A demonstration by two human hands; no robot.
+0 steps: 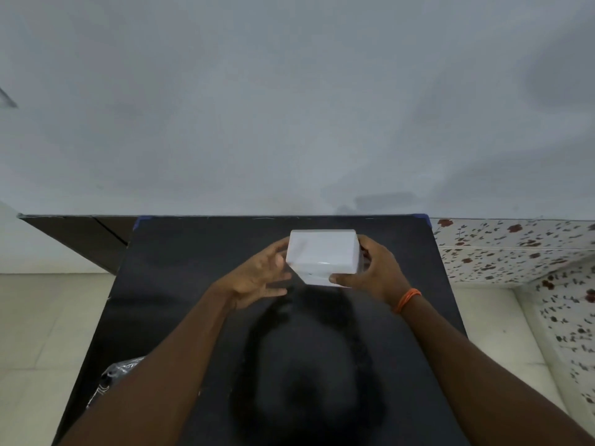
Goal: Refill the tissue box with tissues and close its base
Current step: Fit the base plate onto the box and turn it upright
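Note:
A white tissue box (pixel 323 254) is held above the far middle of the black table (pixel 193 252). My right hand (pixel 373 268) grips its right side, thumb on the near lower edge. My left hand (pixel 260 275) is at the box's left side with fingers spread; its fingertips touch or nearly touch the box. The box faces me with a plain white side. I see no loose tissues, and its opening and base are hidden.
A crinkled clear plastic wrapper (pixel 112 378) lies at the table's near left edge, partly behind my left forearm. A pale wall (pixel 289 107) rises right behind the table. Floral-patterned tiles (pixel 515 249) are on the right, a dark cabinet (pixel 80 243) on the left.

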